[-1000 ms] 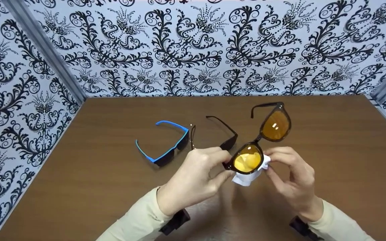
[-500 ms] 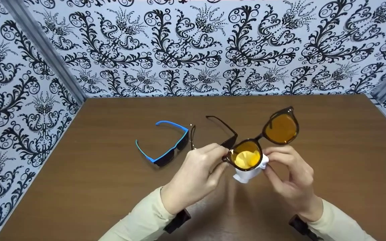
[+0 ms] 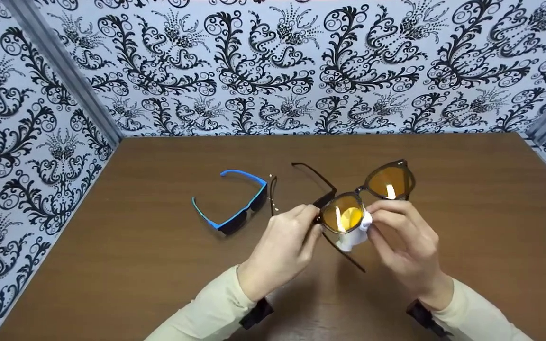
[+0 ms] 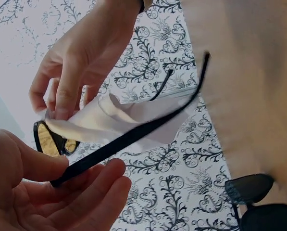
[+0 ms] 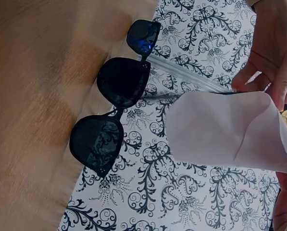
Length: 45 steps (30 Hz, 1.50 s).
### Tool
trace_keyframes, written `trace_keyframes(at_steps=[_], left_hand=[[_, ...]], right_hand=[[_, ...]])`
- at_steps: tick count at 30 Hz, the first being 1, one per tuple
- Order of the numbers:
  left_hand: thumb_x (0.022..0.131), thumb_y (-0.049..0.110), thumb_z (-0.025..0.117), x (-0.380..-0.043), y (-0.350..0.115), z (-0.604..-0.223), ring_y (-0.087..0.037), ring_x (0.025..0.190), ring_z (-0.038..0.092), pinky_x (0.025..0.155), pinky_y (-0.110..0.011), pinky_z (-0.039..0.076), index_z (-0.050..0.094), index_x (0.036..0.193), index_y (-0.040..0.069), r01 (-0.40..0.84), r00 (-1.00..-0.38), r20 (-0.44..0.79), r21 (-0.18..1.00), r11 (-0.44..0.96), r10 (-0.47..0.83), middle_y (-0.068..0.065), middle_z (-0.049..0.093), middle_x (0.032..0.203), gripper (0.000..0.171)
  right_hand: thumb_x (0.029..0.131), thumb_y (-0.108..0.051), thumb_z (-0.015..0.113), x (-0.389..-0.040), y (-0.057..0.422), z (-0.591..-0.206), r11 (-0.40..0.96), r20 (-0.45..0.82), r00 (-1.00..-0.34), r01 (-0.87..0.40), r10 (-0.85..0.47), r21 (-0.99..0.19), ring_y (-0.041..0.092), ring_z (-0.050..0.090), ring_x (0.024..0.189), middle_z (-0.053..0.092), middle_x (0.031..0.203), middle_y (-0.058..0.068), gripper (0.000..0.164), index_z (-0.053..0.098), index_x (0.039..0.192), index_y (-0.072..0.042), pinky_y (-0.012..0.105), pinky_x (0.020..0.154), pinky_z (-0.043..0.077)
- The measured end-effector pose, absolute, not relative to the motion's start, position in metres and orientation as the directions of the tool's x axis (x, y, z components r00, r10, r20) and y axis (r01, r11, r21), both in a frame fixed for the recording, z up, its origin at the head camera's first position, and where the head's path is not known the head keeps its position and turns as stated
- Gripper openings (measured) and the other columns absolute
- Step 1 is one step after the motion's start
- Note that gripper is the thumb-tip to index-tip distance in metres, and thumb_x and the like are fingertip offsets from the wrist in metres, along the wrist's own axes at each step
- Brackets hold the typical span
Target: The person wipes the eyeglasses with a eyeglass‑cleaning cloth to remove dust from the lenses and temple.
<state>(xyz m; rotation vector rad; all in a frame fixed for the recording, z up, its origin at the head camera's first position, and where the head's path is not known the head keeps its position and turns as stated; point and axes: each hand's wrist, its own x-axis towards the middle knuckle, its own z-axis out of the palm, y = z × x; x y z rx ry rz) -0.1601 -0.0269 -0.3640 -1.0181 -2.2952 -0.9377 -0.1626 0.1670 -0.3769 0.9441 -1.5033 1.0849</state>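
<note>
Brown-framed sunglasses with amber lenses are held up above the table, front towards the head camera. My left hand pinches them at the hinge corner; the left wrist view shows thumb and fingers around the root of a dark temple. My right hand pinches a white cloth against the back of the nearer lens, where it shows yellow through the tint. In the right wrist view the cloth hangs as a broad flap that covers part of the sunglasses.
Blue-framed sunglasses lie on the brown table at left, temples unfolded. Beside them lie black sunglasses, partly hidden behind my left hand and the amber pair. Patterned panels stand at the back and sides.
The amber sunglasses have tilted and shifted slightly left, so a temple now shows below them. Both hands have moved slightly along with them. The cloth stays at the nearer lens.
</note>
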Motion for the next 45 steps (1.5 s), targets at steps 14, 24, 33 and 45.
trace_keyframes(at_steps=[14, 24, 33, 45], left_hand=[[0.09, 0.006, 0.05, -0.165, -0.012, -0.388, -0.011, 0.05, 0.044, 0.043, -0.031, 0.043, 0.049, 0.073, 0.009, 0.617, -0.773, 0.481, 0.417, 0.668, 0.414, 0.004, 0.042, 0.062, 0.017], [0.092, 0.005, 0.047, -0.167, -0.011, -0.392, -0.006, 0.048, 0.036, 0.04, -0.021, 0.032, 0.05, 0.073, 0.01, 0.586, -0.81, 0.366, 0.555, 0.59, 0.459, 0.009, 0.033, 0.059, 0.019], [0.094, 0.002, 0.043, -0.168, -0.016, -0.389, -0.002, 0.049, 0.042, 0.044, -0.019, 0.035, 0.059, 0.078, 0.003, 0.484, -0.844, 0.269, 0.754, 0.444, 0.463, 0.008, 0.045, 0.056, 0.023], [0.093, 0.003, 0.046, -0.169, -0.016, -0.386, -0.001, 0.042, 0.041, 0.04, -0.019, 0.03, 0.043, 0.059, 0.014, 0.489, -0.844, 0.233, 0.705, 0.514, 0.483, 0.008, 0.046, 0.047, 0.036]], right_hand=[[0.092, -0.016, 0.066, -0.168, 0.166, -0.383, 0.441, 0.935, -0.352, -0.846, -0.038, -0.3, 0.024, 0.06, 0.075, 0.062, 0.085, 0.017, 0.021, 0.068, 0.083, 0.003, 0.016, 0.078, 0.046], [0.091, -0.016, 0.067, -0.175, 0.152, -0.393, 0.49, 0.961, -0.27, -0.846, -0.057, -0.209, 0.026, 0.058, 0.069, 0.065, 0.083, 0.014, 0.017, 0.071, 0.083, -0.001, 0.024, 0.065, 0.047], [0.094, -0.018, 0.063, -0.176, 0.145, -0.4, 0.449, 0.948, -0.225, -0.888, -0.226, -0.103, 0.024, 0.059, 0.068, 0.067, 0.084, 0.01, 0.021, 0.073, 0.085, -0.002, 0.032, 0.064, 0.044], [0.088, -0.01, 0.068, -0.179, 0.151, -0.399, 0.678, 0.958, -0.187, -0.735, -0.216, 0.01, 0.033, 0.055, 0.072, 0.065, 0.08, 0.012, 0.011, 0.07, 0.08, -0.002, 0.045, 0.063, 0.039]])
